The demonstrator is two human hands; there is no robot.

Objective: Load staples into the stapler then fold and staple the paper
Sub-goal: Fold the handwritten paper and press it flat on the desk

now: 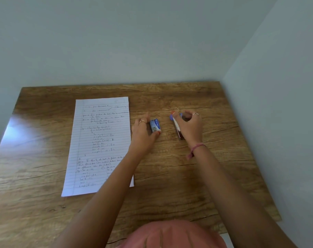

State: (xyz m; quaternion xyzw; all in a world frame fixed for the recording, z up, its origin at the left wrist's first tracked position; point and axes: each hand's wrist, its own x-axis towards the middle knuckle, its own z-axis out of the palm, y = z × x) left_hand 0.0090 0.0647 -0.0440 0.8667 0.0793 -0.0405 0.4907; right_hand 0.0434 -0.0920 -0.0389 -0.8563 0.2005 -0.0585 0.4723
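One paper (100, 144) beside left hand (143, 135)

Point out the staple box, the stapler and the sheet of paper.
Staple box (155, 125): head view, on its blue printed top face.
Stapler (179, 130): head view, on the long body below the right hand.
Sheet of paper (100, 140): head view, on the handwritten middle of the page.

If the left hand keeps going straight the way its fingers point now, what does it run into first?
The left hand points away from the person, toward the table's far edge, with the small blue staple box against its fingers. Past the fingertips I see only bare wooden table, then the wall. The way looks free, though depth is hard to judge.
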